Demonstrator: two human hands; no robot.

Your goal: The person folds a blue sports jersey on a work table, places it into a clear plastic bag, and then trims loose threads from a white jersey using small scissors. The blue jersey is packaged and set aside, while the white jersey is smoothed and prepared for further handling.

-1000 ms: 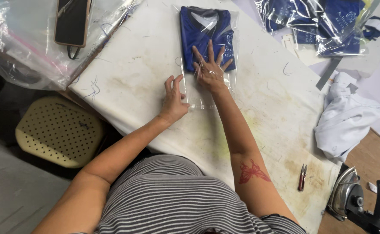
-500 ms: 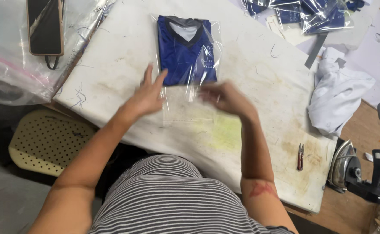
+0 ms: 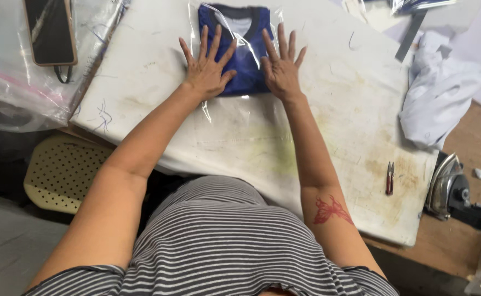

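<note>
A folded blue shirt point(image 3: 244, 55) with a dark collar lies inside a clear plastic bag point(image 3: 235, 104) on the stained white padded table point(image 3: 328, 142). My left hand point(image 3: 207, 68) rests flat on the bag's left side, fingers spread. My right hand point(image 3: 280, 66) presses flat on the right side, fingers spread as well. Both palms cover the shirt's lower corners. The bag's open end trails toward me past the shirt's bottom edge.
A dark phone point(image 3: 50, 32) lies on clear plastic sheets point(image 3: 16, 87) at the left. White cloth point(image 3: 440, 96) is bunched at the right. Small snips point(image 3: 389, 178) sit near the table's right edge, an iron point(image 3: 454, 189) beyond. A cream perforated stool point(image 3: 62, 172) stands lower left.
Both hands were off the bag half a second ago, moving in a blur. Now they lie flat and spread on the bagged shirt, side by side.
</note>
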